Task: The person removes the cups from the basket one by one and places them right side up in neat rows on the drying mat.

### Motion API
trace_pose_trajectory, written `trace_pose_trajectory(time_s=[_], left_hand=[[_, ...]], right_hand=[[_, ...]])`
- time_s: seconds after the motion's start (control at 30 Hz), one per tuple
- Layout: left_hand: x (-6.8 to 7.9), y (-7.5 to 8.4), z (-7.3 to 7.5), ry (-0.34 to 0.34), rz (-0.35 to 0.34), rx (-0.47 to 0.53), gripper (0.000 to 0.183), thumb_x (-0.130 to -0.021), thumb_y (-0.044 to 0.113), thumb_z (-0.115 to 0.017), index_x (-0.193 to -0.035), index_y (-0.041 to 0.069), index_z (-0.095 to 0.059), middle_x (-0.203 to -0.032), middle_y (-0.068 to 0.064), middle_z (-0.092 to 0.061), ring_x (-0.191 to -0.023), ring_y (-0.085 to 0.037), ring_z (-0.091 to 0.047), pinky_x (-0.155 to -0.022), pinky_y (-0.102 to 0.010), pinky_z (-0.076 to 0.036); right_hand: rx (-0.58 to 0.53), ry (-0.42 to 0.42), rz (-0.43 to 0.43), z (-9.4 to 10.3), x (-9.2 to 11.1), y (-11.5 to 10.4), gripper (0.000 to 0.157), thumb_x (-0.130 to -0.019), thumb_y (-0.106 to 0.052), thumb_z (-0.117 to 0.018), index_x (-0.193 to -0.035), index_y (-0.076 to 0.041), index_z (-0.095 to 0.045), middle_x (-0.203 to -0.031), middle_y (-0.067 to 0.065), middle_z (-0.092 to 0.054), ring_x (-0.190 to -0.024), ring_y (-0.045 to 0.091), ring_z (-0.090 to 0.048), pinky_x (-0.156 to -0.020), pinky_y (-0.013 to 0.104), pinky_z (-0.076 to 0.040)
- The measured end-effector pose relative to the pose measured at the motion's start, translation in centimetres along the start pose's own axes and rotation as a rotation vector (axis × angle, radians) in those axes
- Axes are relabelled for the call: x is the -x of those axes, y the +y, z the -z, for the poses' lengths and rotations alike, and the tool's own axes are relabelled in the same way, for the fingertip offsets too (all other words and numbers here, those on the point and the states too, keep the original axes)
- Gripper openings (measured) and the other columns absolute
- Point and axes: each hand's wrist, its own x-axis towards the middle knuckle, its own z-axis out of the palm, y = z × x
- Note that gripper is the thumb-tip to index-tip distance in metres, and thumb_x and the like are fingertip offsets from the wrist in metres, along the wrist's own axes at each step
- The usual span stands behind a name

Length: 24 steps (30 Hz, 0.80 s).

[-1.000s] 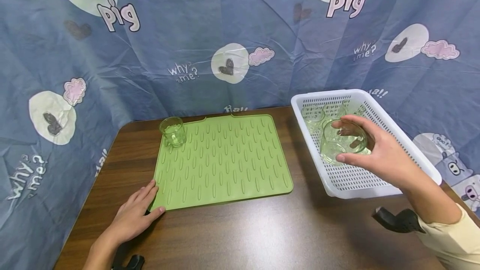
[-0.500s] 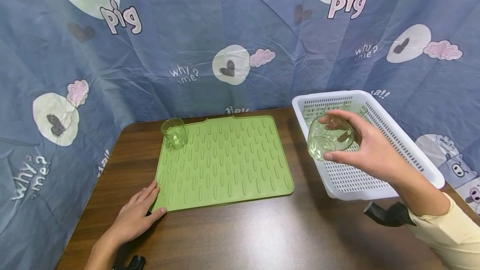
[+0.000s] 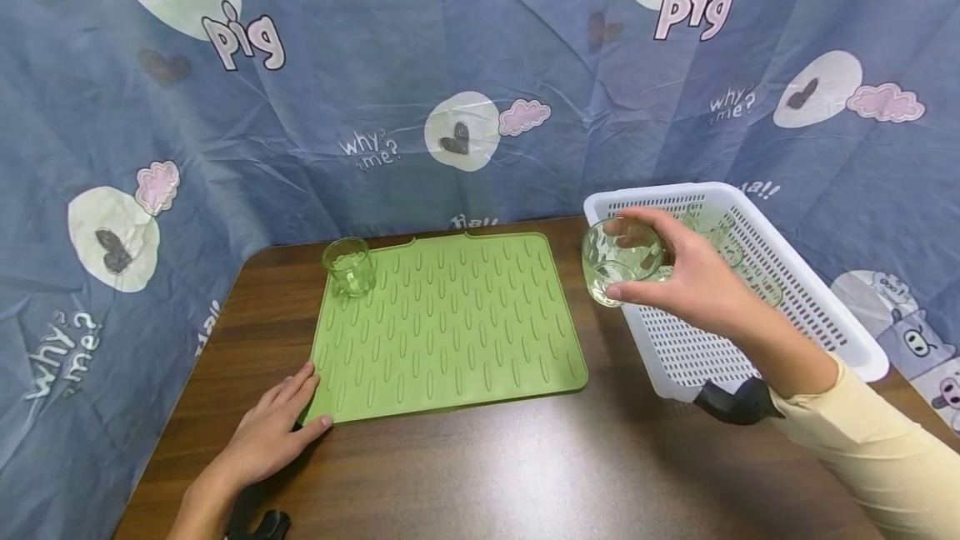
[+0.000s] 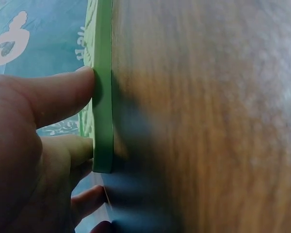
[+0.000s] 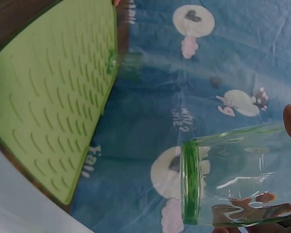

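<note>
A clear greenish drinking glass (image 3: pixel 621 263) is gripped by my right hand (image 3: pixel 693 277), thumb at the near side and fingers at the far side, raised over the left rim of the white basket (image 3: pixel 651 369). In the right wrist view the same glass (image 5: pixel 242 179) shows its thick green base. My left hand (image 3: pixel 262 427) rests at the near left corner of the green ridged mat (image 3: pixel 450 323), its thumb and fingers touching the edge (image 4: pixel 103 97) in the left wrist view. Another glass (image 3: pixel 351 269) stands upright on the mat's far left corner.
Several more glasses (image 3: pixel 723 240) are in the basket, partly hidden behind my right hand. The wooden table (image 3: pixel 465 473) extends in front of the mat. A blue printed cloth (image 3: pixel 315 107) hangs behind and at both sides.
My right hand has carried the glass leftward and slightly up, from over the basket's inside to its left rim. My left hand stays at the mat's corner.
</note>
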Motion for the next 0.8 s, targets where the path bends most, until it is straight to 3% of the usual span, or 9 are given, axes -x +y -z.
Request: trace_pose_trajectory(time_s=[0.4, 0.6, 0.8], left_hand=[[0.0, 0.0, 0.0, -0.008, 0.002, 0.005, 0.08, -0.097, 0.05, -0.056, -0.153, -0.003, -0.034, -0.163, -0.022, -0.025, -0.141, -0.053, -0.029, -0.097, -0.077, -0.032], [0.1, 0.0, 0.0, -0.005, 0.003, 0.01, 0.079, -0.098, 0.05, -0.056, -0.153, -0.002, -0.034, -0.163, -0.022, -0.025, -0.141, -0.053, -0.029, -0.098, -0.077, -0.031], [0.0, 0.0, 0.0, -0.011, 0.003, 0.013, 0.08, -0.098, 0.051, -0.055, -0.153, -0.002, -0.033, -0.163, -0.022, -0.024, -0.141, -0.053, -0.028, -0.098, -0.077, -0.031]], right_hand=[[-0.033, -0.059, -0.061, -2.0, -1.8, -0.6, 0.089, -0.075, -0.031, -0.087, -0.15, -0.02, -0.04, -0.135, 0.012, -0.058, -0.1, 0.028, -0.065, -0.08, 0.036, -0.053], [-0.013, -0.087, -0.043, -2.9, -3.0, -0.9, 0.087, -0.074, -0.031, -0.087, -0.148, -0.022, -0.043, -0.133, 0.011, -0.059, -0.111, 0.029, -0.063, -0.094, 0.05, -0.052], [0.045, -0.122, -0.007, -4.0, -4.5, -1.2, 0.091, -0.072, -0.032, -0.088, -0.149, -0.021, -0.041, -0.138, 0.013, -0.058, -0.107, 0.031, -0.064, -0.1, 0.054, -0.049]])
